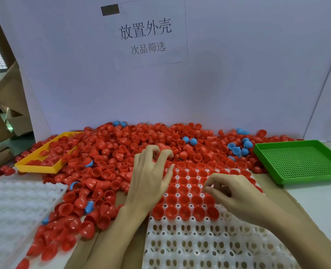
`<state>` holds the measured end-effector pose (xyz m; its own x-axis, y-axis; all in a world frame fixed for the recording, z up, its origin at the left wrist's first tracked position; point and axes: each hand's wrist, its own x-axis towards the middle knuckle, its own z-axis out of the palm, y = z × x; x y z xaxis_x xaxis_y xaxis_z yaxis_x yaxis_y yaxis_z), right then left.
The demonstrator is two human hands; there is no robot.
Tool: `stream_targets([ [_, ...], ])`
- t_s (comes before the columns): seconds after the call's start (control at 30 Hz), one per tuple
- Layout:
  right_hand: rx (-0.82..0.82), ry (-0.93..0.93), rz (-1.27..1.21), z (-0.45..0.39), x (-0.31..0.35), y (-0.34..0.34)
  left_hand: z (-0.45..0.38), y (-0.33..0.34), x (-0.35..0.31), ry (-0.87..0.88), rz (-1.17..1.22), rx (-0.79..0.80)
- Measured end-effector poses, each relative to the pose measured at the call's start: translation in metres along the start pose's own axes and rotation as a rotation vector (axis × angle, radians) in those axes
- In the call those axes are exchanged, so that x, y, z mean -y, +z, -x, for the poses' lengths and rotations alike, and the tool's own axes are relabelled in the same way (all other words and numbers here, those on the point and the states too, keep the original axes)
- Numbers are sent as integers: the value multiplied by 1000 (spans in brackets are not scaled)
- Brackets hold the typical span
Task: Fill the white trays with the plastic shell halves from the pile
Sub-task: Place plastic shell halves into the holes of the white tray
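A big pile of red shell halves point(122, 152), with a few blue ones point(238, 148) mixed in, covers the table's back. The white tray point(199, 245) lies in front of me. Its far rows hold red shells point(182, 199) with their open side up, and its near rows are bare. My left hand point(151, 175) reaches to the pile's near edge above the tray's top left corner. Its fingers curl over red shells there, and its hold is hidden. My right hand point(236, 197) hovers over the tray's right part, thumb and fingertips pinching a red shell half at a cup.
A second white tray point(15, 210) lies at the left, turned bumps up. A yellow tray point(34, 166) sits half buried in shells at the back left. A green perforated tray point(300, 162) stands at the right. A white board with a paper sign closes off the back.
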<state>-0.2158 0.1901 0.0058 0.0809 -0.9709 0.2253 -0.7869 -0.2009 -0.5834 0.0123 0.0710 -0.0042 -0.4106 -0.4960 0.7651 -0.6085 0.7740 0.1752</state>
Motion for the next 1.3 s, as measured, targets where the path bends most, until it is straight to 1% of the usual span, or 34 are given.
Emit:
stream_targets([
  [0.07,-35,4,-32,0,0,0,7,0,-9,-81,196,44],
  [0.13,-84,-14,-96,0,3,1,13,-1,-20,-197,513,154],
  [0.2,-103,-53,-179,1,8,2,18,-2,-27,-273,738,236],
  [0.27,-101,-86,-205,1,12,3,20,-4,-32,-331,866,281],
  [0.33,-98,-115,-186,1,14,5,22,-4,-33,-350,950,290],
  [0.43,-117,-127,-171,1,14,9,22,-6,-34,-365,1005,294],
  [0.57,-134,-102,-233,0,14,9,22,-9,-31,-347,1034,320],
  [0.73,-170,-78,-306,0,13,9,20,-10,-31,-313,993,246],
  [0.93,-169,-85,-324,0,12,10,22,-9,-31,-366,952,216],
  [1.03,-174,-86,-342,0,12,11,21,-10,-33,-388,973,225],
  [1.17,-194,-92,-450,-1,17,11,20,-11,-33,-472,1022,279],
  [1.3,-193,-130,-400,0,20,12,19,-12,-35,-554,1097,357],
])
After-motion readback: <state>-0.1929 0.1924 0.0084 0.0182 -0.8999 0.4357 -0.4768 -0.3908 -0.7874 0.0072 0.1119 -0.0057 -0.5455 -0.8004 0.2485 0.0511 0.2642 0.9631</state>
